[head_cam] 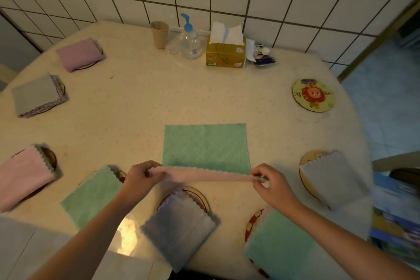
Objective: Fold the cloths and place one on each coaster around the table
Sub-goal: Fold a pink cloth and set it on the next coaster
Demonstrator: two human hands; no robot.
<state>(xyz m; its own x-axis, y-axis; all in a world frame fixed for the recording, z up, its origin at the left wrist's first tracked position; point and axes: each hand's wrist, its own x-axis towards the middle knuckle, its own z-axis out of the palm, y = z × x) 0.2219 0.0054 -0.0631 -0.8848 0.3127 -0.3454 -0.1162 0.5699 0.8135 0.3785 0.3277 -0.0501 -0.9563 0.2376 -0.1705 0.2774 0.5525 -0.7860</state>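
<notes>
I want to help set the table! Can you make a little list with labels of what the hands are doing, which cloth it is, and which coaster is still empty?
left hand: pinches one near corner of the cloth
right hand: pinches the other near corner
cloth being folded: green on top, pink underside at the lifted near edge, rest flat on the table
empty coaster: far right, cartoon picture, no cloth
</notes>
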